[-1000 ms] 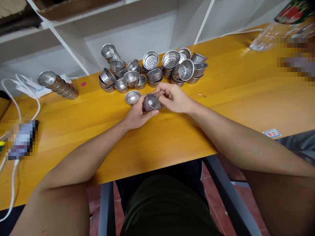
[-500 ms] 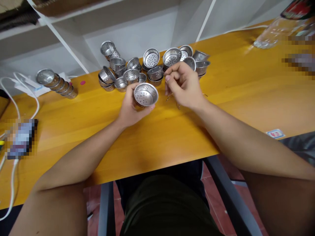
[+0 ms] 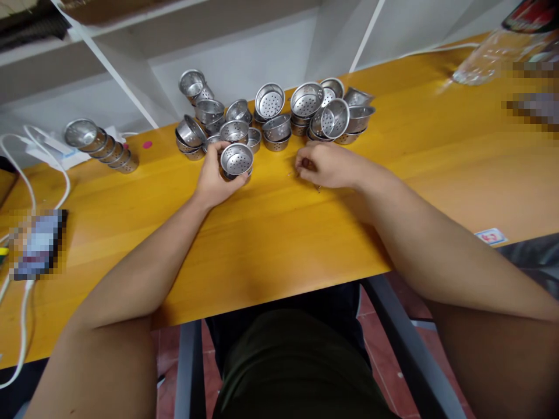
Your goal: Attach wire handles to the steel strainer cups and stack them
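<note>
My left hand (image 3: 216, 183) is wrapped round a small perforated metal cup (image 3: 236, 160), its open mouth facing up toward me. The cup is low over the table, in front of the other cups. My right hand (image 3: 321, 164) is low at the tabletop with its fingers curled together. Whatever those fingers hold is hidden. A small piece of thin wire (image 3: 318, 188) shows just below this hand. Behind both hands stands a cluster of similar perforated metal cups (image 3: 276, 127), several of them stacked or tilted.
A leaning stack of nested metal cups (image 3: 114, 152) is at the left on the yellow table (image 3: 271, 250). White cables (image 3: 65, 174) and a blurred device (image 3: 39, 244) lie farther left. A clear plastic bottle (image 3: 480, 61) rests at the back right. Grey-white shelving (image 3: 231, 52) borders the back.
My left hand has moved left and slightly away from me with the cup, nearer the cluster. My right hand has dropped toward the tabletop, over where the thin wire pieces lay.
</note>
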The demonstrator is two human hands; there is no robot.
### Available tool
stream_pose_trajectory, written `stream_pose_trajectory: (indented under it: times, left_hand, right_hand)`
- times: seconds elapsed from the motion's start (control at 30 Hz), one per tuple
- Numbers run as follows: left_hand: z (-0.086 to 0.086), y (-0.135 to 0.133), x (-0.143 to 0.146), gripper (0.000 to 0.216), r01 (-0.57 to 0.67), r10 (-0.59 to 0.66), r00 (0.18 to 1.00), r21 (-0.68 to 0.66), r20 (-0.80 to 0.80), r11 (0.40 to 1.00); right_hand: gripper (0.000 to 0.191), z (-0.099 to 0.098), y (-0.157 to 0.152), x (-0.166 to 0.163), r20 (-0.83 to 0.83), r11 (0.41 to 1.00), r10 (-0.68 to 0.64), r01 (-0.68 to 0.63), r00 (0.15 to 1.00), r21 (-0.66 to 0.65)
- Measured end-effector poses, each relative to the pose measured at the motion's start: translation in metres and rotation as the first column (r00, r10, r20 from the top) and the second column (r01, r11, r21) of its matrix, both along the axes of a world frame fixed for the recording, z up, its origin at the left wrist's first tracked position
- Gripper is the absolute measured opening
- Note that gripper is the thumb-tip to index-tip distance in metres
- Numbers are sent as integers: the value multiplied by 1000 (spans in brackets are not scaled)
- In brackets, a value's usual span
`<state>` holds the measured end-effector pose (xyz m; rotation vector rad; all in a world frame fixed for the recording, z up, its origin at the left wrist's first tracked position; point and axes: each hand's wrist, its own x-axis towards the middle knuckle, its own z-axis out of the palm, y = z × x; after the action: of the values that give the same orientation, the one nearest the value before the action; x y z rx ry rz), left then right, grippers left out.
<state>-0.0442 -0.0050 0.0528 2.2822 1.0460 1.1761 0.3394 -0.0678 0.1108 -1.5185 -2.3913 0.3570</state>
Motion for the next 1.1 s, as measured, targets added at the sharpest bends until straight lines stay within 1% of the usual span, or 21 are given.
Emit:
stream_pose_trajectory:
  times: [0.07,0.17,0.27,0.33,0.4,0.47,0.57,0.6,0.67,0.77,0.83,0.9,1.0,1.1]
  left_hand:
    - [0,1,0,109,14,-14,1000,5,-8,1000]
    - [1,1,-1,103,15,-16,999,-11,-44,1000]
    - [0,0,-3,101,29,-31,998,-36,-50,999]
    - [-1,-1,0,104,81,-83,996,-76,-25,994]
    - [-4,-4,5,110,164,-163,986,-138,21,977]
    - [-6,-8,11,116,260,-251,966,-191,67,947]
    - [-8,-11,18,118,365,-353,931,-219,96,905]
    - [-9,-11,19,118,386,-372,923,-219,101,896]
    - [-10,-10,20,118,409,-393,912,-215,113,887]
    - [-13,-7,19,121,422,-403,906,-215,127,881]
    - [-15,-7,19,121,420,-400,907,-230,131,878]
    - [-14,-7,19,121,415,-394,910,-250,132,875]
    - [-12,-9,21,122,410,-389,912,-274,131,870]
    - [-8,-10,22,121,410,-390,912,-268,125,872]
  right_hand:
    - [6,2,-1,-1,9,1000,-16,16,1000,-22]
    - [3,4,-3,-1,-24,999,-22,21,999,-40]
    - [9,5,-5,-2,-89,1000,16,-17,996,-12]
    - [14,5,-7,-5,-151,998,53,-49,987,32]
    - [20,4,-11,-11,-243,993,103,-87,964,78]
    - [32,1,-14,-20,-353,984,166,-133,921,114]
    - [62,-9,-15,-32,-461,964,263,-212,847,160]
    - [72,-13,-14,-36,-474,956,290,-234,831,175]
    - [84,-20,-11,-42,-486,946,321,-255,813,199]
    - [95,-26,-7,-48,-522,955,293,-222,801,197]
    - [96,-26,-7,-50,-546,968,251,-201,800,151]
    - [92,-23,-9,-51,-562,974,224,-204,796,100]
    - [90,-20,-12,-52,-586,974,216,-213,781,76]
    - [90,-19,-13,-52,-605,978,192,-205,772,49]
